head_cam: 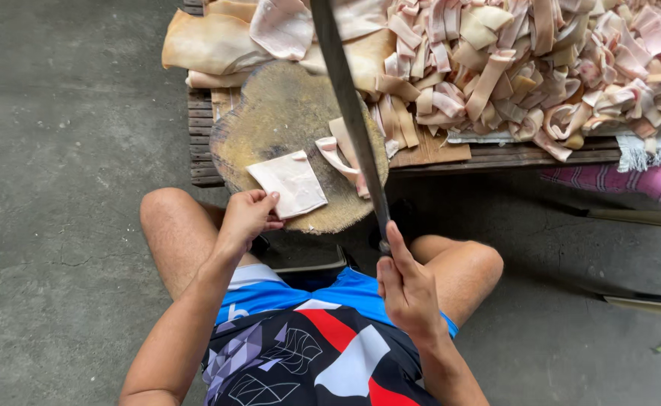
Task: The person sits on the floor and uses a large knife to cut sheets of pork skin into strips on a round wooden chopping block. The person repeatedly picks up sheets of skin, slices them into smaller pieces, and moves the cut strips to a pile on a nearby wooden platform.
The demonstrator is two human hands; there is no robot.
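My left hand (pixel 249 216) grips the near edge of a pale square piece of pork skin (pixel 289 182) lying on a round wooden chopping block (pixel 270 120). My right hand (pixel 405 289) is shut on the handle of a long dark blade (pixel 349 113), raised upright over the block's right side. A couple of cut strips (pixel 338 154) lie on the block beside the blade. I sit low with my knees on either side of the block.
A big heap of cut skin strips (pixel 541 60) covers a slatted wooden pallet (pixel 496 154) behind the block. Large uncut sheets (pixel 210 41) lie at the back left. A person's leg in pink plaid cloth (pixel 639 184) is at right. Grey concrete floor (pixel 67 188) surrounds me.
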